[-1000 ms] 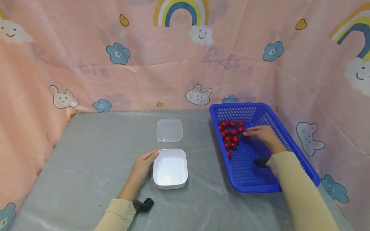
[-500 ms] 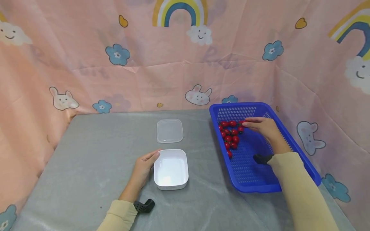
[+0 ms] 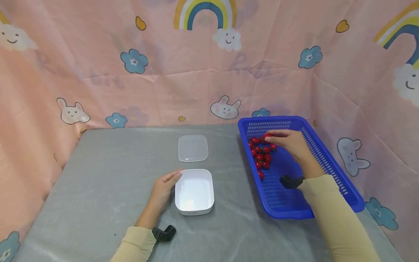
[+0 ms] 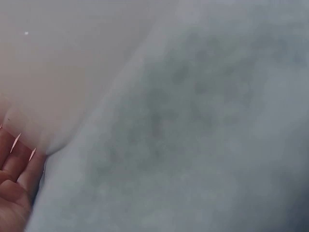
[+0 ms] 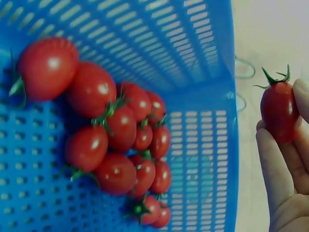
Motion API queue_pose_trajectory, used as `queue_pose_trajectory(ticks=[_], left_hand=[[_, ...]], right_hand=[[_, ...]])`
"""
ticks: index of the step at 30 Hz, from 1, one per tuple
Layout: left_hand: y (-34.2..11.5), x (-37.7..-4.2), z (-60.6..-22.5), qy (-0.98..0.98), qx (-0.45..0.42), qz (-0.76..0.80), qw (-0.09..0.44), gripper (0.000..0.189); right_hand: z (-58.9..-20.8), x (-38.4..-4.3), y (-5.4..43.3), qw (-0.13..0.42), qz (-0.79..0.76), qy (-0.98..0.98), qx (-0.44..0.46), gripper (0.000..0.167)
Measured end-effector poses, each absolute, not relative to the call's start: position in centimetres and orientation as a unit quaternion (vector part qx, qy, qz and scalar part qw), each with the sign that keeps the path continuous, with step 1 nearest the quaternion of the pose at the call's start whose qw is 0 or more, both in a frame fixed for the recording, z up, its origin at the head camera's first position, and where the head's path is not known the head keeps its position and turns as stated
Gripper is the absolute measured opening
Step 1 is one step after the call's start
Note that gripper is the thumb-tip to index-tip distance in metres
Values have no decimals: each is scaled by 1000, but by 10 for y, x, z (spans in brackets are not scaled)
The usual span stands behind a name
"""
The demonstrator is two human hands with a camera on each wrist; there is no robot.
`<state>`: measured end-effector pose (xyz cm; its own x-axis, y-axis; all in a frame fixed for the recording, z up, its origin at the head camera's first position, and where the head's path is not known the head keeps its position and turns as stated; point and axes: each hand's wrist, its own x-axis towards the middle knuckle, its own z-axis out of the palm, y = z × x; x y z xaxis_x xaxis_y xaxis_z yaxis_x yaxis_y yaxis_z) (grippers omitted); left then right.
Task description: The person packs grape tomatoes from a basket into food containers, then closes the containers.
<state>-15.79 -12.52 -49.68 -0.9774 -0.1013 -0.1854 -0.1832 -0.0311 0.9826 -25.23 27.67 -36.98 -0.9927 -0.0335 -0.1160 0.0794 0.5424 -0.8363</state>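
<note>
Your right fingers (image 5: pixel 275 164) pinch a tomato (image 5: pixel 280 112) over the blue basket (image 3: pixel 288 214); your left fingers (image 3: pixel 169 175) seemingly pinch the white box (image 3: pixel 195 211) at its rim.

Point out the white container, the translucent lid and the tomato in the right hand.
White container (image 3: pixel 194 191): head view, bare inner floor.
Translucent lid (image 3: pixel 193 148): head view, middle of its flat face.
Tomato (image 5: pixel 278 111): right wrist view, middle of its red side.
</note>
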Motion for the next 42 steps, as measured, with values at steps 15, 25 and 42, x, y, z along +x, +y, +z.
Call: queue_pose_trajectory(ticks=[15,25,42], left_hand=[[-125,-158,-497,694,-105,712,30,34],[-126,-159,-498,698,-105,708,25,33],[-127,-159,-499,696,-97,711,23,35]], right_hand=[[-356,-239,247,43,-474,879,-13,57],[-350,-231,226,53,-513,856,-38,53],[-343,-217,193,84,-506,858,-37,50]])
